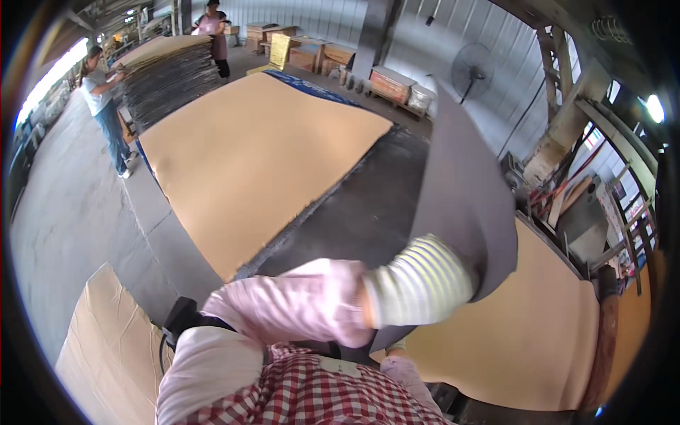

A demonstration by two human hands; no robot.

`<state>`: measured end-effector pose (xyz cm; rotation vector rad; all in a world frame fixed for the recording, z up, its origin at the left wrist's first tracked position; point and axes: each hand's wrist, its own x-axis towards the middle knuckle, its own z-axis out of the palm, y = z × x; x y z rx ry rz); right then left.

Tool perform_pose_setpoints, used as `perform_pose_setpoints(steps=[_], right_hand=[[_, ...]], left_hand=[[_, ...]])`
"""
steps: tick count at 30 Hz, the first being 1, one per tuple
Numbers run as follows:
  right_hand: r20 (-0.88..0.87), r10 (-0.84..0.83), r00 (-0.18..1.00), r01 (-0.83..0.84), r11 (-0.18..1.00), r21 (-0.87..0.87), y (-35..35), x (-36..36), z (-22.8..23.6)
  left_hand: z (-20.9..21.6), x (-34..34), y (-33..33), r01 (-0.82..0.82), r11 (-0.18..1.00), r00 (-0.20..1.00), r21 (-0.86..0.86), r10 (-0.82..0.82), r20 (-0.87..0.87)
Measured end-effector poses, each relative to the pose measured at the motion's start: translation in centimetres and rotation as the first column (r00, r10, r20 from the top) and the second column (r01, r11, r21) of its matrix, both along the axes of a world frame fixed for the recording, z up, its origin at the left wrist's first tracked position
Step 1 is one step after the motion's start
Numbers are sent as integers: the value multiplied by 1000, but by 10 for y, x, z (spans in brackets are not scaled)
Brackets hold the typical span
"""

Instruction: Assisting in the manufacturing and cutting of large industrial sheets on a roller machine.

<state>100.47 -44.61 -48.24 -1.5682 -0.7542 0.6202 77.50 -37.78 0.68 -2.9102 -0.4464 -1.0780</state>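
My left hand (pixel 425 283), in a white striped knit glove, reaches across to the right. It grips the lower part of a large, thin grey sheet (pixel 464 191). Raised and curved, the sheet stands up from the hand, and its surface hides the fingertips. Low in the picture, beside my body, only a bit of my right hand (pixel 398 346) shows below the sheet's lower edge; its fingers are hidden. Under and behind the grey sheet lies a wide tan sheet (pixel 524 333). A dark flat surface (pixel 340 205) is in front of me.
Another big tan sheet (pixel 262 142) covers the table ahead. Behind it rises a tall stack of dark-edged sheets (pixel 170 81), with two people beside it. A creased pale sheet (pixel 110 340) is at lower left. A standing fan (pixel 472 71) and a metal frame (pixel 623 191) are at right.
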Motion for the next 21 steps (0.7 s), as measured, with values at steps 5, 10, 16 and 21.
perform_pose_setpoints(steps=[5,10,16,21], right_hand=[[565,208,798,-100,971,-217,2,-59,97],[282,184,942,-169,983,-78,-27,-70,151],[-72,138,988,-154,929,-338,-67,-96,204],[208,207,956,-104,901,-422,-73,-118,187]], left_hand=[[-49,-140,109,-53,922,647,-383,324,690],[-136,-316,182,27,304,-6,-952,953,304],[-253,-175,35,843,168,235,-511,740,631],[-375,-125,-12,577,-201,474,-792,871,125]])
